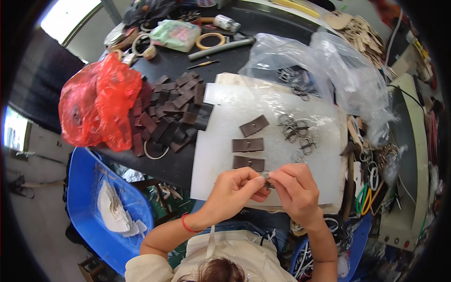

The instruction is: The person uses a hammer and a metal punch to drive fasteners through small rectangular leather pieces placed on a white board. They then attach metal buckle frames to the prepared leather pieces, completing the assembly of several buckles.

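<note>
My left hand [235, 189] and my right hand [297, 190] meet over the near edge of the white board [213, 164]. Their fingertips pinch a small metal buckle [266, 175] between them; most of it is hidden by fingers. Just beyond lie three brown leather tabs in a column: the nearest tab [249, 163], the middle tab [253, 144] and the farthest tab [248, 128], which is tilted. Each shows a small metal bit at its middle. To their right, several loose metal buckles [293, 128] are scattered on the board.
A red plastic bag [101, 103] and a heap of dark leather pieces [164, 129] lie left of the board. Clear plastic bags [347, 70] cover its far right. A tape roll [210, 41] and grey tube [221, 49] sit farther back. A blue tub [84, 188] stands lower left.
</note>
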Motion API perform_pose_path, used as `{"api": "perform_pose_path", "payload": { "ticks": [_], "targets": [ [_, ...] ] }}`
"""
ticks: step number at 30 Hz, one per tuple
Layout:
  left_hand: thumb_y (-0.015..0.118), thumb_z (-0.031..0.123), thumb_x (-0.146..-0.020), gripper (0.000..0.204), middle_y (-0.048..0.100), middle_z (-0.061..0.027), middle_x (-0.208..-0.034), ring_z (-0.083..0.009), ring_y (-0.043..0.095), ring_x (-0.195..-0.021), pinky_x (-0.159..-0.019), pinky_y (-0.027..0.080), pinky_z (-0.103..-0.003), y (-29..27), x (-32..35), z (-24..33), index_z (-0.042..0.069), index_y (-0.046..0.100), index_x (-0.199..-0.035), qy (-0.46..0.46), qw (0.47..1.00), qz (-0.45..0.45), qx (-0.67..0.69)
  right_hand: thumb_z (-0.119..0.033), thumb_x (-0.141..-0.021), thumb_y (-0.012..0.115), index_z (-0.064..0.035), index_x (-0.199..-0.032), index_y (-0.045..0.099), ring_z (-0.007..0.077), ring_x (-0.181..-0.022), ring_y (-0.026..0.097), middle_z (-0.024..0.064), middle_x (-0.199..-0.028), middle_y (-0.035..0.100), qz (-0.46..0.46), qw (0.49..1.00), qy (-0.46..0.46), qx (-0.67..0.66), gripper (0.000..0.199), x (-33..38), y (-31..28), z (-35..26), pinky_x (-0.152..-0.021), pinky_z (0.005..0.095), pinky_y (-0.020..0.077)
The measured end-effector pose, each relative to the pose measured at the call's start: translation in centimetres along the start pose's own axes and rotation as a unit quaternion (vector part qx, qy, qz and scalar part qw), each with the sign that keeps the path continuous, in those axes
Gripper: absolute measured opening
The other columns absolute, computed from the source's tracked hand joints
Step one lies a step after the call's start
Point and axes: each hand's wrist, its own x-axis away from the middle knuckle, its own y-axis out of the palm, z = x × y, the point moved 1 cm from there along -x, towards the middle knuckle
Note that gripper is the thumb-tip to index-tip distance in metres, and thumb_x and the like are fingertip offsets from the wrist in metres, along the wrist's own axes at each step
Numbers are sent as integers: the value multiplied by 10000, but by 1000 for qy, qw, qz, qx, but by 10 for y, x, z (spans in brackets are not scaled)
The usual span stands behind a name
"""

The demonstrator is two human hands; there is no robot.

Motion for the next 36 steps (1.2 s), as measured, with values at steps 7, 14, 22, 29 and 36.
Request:
{"api": "perform_pose_path", "payload": {
  "ticks": [7,14,22,29,36],
  "targets": [
    [563,135,-968,217,670,-61,-894,-105,658,-858,-787,558,-244,-3,6,-5,-71,629,-981,60,998,29,8,-38,-679,801,6,-1102,629,271,-821,585,100,-963,595,-30,999,-10,-14,460,-2,3,-6,-685,353,497],
    [574,145,-960,203,685,-106,-882,-130,667,-780,-659,522,-280,-25,4,11,-38,638,-1022,148,968,30,-203,-12,-775,741,25,-1105,634,247,-724,618,125,-893,649,26,999,36,20,349,-5,11,-12,-622,331,504],
    [583,92,-893,166,654,-197,-966,-354,630,-901,-787,482,-423,-163,-59,52,-12,629,-1014,372,584,364,-623,26,-848,652,10,-1106,652,240,-731,665,126,-849,669,85,968,231,-55,258,8,6,-9,-635,297,517],
    [492,116,-977,195,631,-95,-826,-137,601,-677,-626,487,-285,-80,-17,60,-33,602,-1039,258,855,319,-316,64,-774,692,-44,-1057,677,237,-773,670,118,-922,681,12,989,141,-50,304,11,-3,-11,-650,295,521],
    [432,191,-1034,304,642,-60,-797,-78,585,-680,-622,493,-230,-21,9,21,-41,603,-1127,80,983,41,-163,47,-689,759,-98,-1010,709,173,-716,552,30,-911,615,16,994,61,-93,355,0,-5,-20,-559,269,464]
  ]
}}
